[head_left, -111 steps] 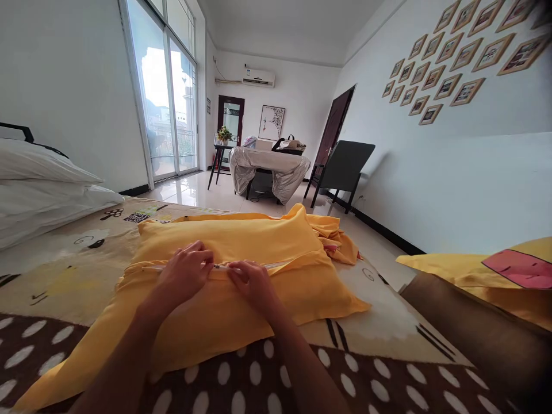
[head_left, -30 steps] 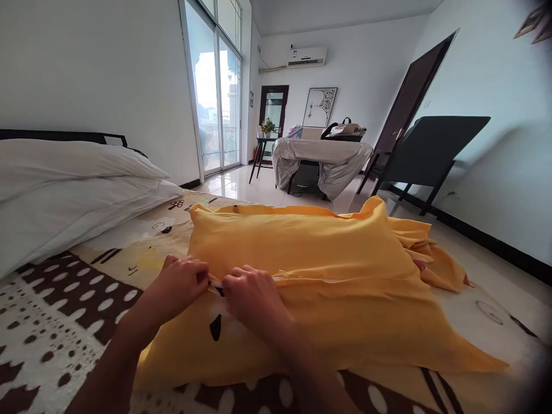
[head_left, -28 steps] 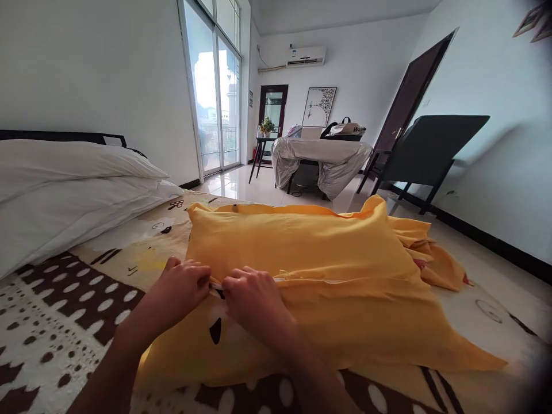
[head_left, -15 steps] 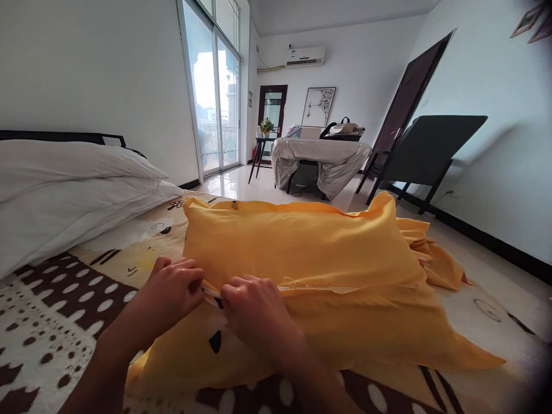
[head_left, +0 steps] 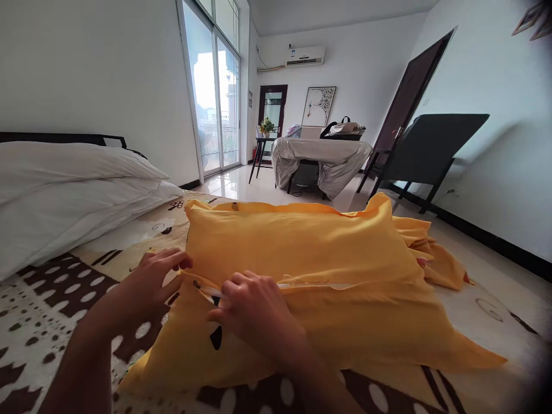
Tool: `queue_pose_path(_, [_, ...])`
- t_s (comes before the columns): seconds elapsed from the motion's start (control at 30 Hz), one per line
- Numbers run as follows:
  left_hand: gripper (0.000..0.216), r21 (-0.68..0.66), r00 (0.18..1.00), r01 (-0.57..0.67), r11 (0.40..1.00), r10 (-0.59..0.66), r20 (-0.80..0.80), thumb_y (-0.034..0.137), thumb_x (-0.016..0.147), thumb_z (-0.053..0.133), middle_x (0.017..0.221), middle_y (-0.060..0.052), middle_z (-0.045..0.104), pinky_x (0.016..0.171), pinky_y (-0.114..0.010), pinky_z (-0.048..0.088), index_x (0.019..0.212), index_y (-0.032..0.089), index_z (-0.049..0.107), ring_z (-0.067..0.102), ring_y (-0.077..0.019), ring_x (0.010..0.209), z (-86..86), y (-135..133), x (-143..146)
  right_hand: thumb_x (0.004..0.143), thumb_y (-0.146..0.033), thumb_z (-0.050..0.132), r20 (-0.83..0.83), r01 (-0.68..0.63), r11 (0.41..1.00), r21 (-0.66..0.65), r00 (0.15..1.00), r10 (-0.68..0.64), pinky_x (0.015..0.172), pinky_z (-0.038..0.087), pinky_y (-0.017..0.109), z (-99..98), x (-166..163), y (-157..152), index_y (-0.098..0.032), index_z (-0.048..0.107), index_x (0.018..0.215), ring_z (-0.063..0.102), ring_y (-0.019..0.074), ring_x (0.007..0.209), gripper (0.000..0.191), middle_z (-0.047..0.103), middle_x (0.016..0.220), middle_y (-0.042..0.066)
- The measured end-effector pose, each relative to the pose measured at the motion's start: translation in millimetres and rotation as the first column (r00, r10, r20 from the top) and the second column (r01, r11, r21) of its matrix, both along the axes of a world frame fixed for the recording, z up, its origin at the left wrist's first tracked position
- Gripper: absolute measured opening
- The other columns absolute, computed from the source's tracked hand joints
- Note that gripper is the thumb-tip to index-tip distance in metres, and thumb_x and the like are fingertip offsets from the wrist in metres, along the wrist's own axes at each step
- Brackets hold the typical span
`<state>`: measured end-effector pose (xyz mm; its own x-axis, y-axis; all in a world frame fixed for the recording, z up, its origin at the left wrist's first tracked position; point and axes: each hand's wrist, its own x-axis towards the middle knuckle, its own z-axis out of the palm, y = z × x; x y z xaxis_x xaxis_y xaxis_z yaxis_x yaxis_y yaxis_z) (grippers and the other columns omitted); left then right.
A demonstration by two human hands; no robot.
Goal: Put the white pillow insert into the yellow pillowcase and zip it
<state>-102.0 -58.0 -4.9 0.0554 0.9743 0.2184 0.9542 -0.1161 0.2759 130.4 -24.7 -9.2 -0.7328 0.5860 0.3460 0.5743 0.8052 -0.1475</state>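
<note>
- Yellow pillow [head_left: 302,247] lies across the bed [head_left: 52,310], near centre; its zipper [head_left: 302,284] runs left to right along the near face.
- Right hand [head_left: 254,307] rests on the zipper's left end, grip pressed together on something at the seam; the pull itself is hidden under the fingers.
- Left hand [head_left: 146,284] at the cover's left corner, fingers loosely curled, thumb and forefinger touching the fabric edge; a firm pinch cannot be confirmed.
- Handling, judged: soft, light, yields under pressure; cloth slack and wrinkles easily. Best hold is the seam edge beside the zipper, or a corner.
- The cover acts as the container: stuffed full, bulging; near the left end the slit gapes a little and its filling cannot be made out.
- More yellow cloth [head_left: 435,259] bunched at the right.
- White pillows [head_left: 64,184] stacked far left.
- Covered table [head_left: 321,158] and dark chair [head_left: 426,149] far across the floor.
</note>
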Motion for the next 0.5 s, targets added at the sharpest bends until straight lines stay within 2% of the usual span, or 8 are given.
queue_pose_path(0.1, [0.032, -0.004, 0.985, 0.17, 0.986, -0.17, -0.025, 0.043, 0.085, 0.05, 0.123, -0.003, 0.059, 0.1, -0.032, 0.036, 0.111, 0.027, 0.061, 0.051, -0.0231, 0.118, -3.7, -6, -7, 0.085, -0.036, 0.065, 0.015, -0.01, 1.0, 0.017, 1.0, 0.009, 0.057, 0.032, 0.027, -1.8, 0, 1, -0.02, 0.061, 0.073, 0.06, 0.017, 0.076, 0.02, 0.065, 0.079, 0.0])
queue_pose_path(0.2, [0.03, -0.036, 0.977, 0.207, 0.978, -0.209, -0.047, 0.041, 0.086, 0.052, 0.124, -0.002, 0.058, 0.1, -0.031, 0.037, 0.113, 0.029, 0.06, 0.05, -0.0225, 0.118, -5.3, -3, 0, 0.09, -0.021, 0.055, 0.017, -0.004, 0.999, 0.036, 1.0, 0.004, 0.054, 0.028, 0.027, -3.3, -1, 1, -0.02, 0.059, 0.072, 0.059, 0.0146, 0.071, 0.018, 0.065, 0.076, 0.0])
queue_pose_path(0.37, [0.017, -0.109, 0.977, 0.213, 0.971, -0.213, 0.012, 0.038, 0.085, 0.054, 0.096, -0.001, 0.06, 0.094, -0.03, 0.04, 0.085, 0.023, 0.062, 0.053, -0.0191, 0.098, -0.7, 8, 20, 0.081, -0.015, 0.061, 0.065, 0.027, 1.0, 0.008, 0.998, -0.027, 0.052, 0.024, 0.028, -0.1, -1, 0, -0.02, 0.058, 0.073, 0.059, 0.0154, 0.07, 0.01, 0.065, 0.077, -0.001])
queue_pose_path(0.5, [0.023, -0.146, 0.956, 0.286, 0.947, -0.272, 0.111, 0.033, 0.088, 0.046, 0.085, -0.001, 0.054, 0.082, -0.024, 0.041, 0.074, 0.02, 0.056, 0.051, -0.0157, 0.087, 4.3, 9, 20, 0.08, -0.014, 0.063, 0.083, 0.054, 0.999, 0.002, 0.995, -0.054, 0.053, 0.026, 0.028, 1.0, -1, -1, -0.02, 0.058, 0.076, 0.059, 0.0163, 0.072, 0.008, 0.065, 0.078, 0.0])
